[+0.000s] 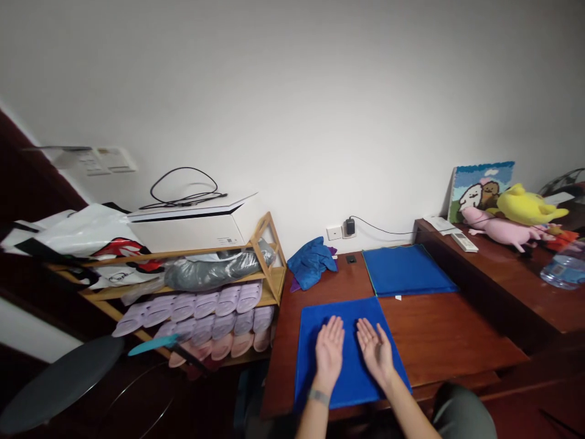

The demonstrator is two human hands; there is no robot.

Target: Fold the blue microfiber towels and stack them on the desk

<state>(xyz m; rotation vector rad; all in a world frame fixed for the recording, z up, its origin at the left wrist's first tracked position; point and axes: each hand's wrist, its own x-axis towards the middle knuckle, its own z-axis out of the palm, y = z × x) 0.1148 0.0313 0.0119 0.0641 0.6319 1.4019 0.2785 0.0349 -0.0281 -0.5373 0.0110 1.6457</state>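
Both palms face up above a flat blue cloth at the front of the brown wooden desk. My left hand is open and bare, with its fingers stretched out side by side; a grey band circles that wrist. To the right, my right hand is open too, palm up and holding nothing. Whether either hand touches the cloth, I cannot tell. A folded blue cloth stack lies farther back on the desk, and a crumpled blue and purple cloth sits by the wall.
Left of the desk stands a wooden rack with rows of slippers and a white box on top. A black stool is at lower left. The raised right surface holds plush toys, a remote and a plastic bottle.
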